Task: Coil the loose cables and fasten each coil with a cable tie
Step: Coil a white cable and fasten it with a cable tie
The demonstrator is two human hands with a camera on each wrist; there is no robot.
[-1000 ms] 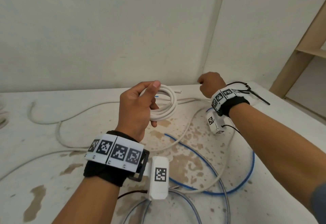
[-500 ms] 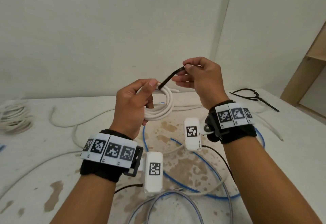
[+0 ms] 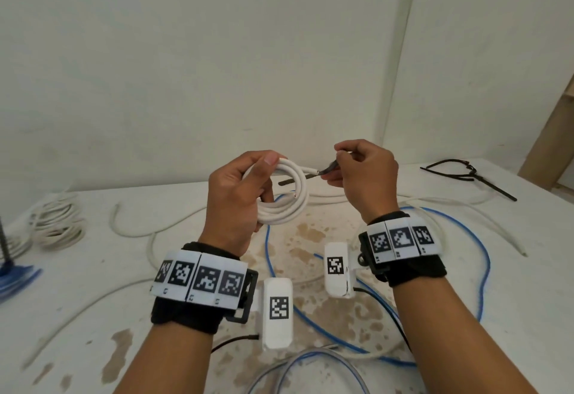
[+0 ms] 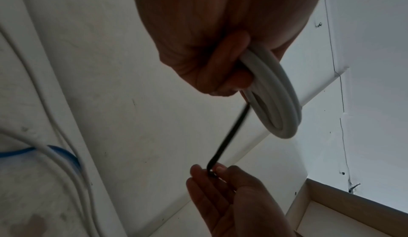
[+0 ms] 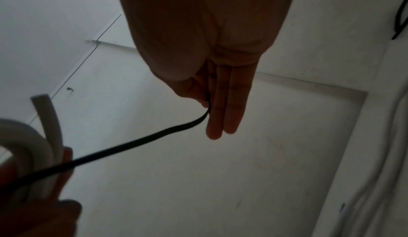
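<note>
My left hand [image 3: 245, 195] grips a small coil of white cable [image 3: 289, 204] above the table, fingers curled round its left side; the same coil [image 4: 276, 101] hangs from that hand in the left wrist view. My right hand [image 3: 360, 173] pinches one end of a black cable tie [image 3: 326, 171] just right of the coil. The tie [image 5: 137, 143] runs from my right fingertips [image 5: 212, 111] through the coil's opening, and its far end shows inside the ring. The coil's cut end [image 5: 40, 99] sticks out free.
Loose white cables [image 3: 133, 232] and a blue cable [image 3: 478, 257] sprawl over the stained white table [image 3: 93, 300]. A finished white coil [image 3: 57, 226] lies at the far left. Spare black cable ties [image 3: 459, 170] lie at the back right, by a wooden frame [image 3: 546, 148].
My right hand fetched a black tie from the back right, brought it beside the coil, then lowered it and passed the tie through the coil. The left hand kept holding the coil.
</note>
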